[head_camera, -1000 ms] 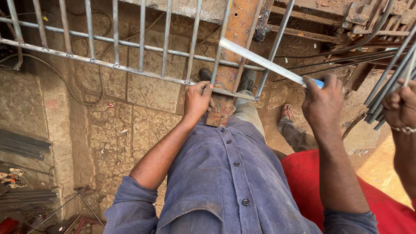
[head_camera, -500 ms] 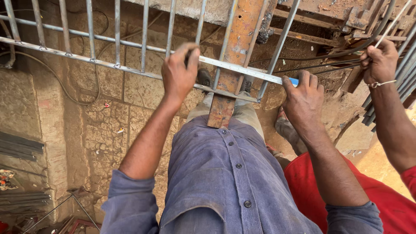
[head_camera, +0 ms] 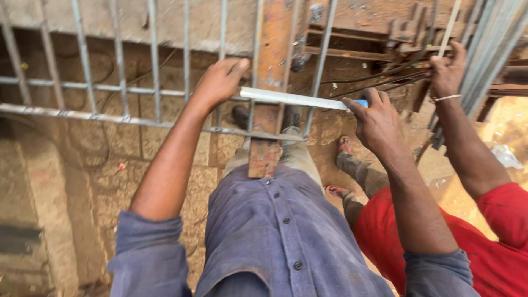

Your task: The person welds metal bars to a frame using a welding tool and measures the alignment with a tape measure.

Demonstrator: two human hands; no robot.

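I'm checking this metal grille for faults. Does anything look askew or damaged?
The grille bars look straight and evenly spaced. Only the rusty orange beam behind them stands out. The pale strip between left hand and right hand tilts slightly.

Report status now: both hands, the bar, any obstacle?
Left hand and right hand grip the flat metal bar against grille. Co-worker's hand close right.

Silver metal bar (head_camera: 294, 99), grey grille (head_camera: 118, 115) — rust-orange beam (head_camera: 273, 49), red shirt (head_camera: 495, 253)
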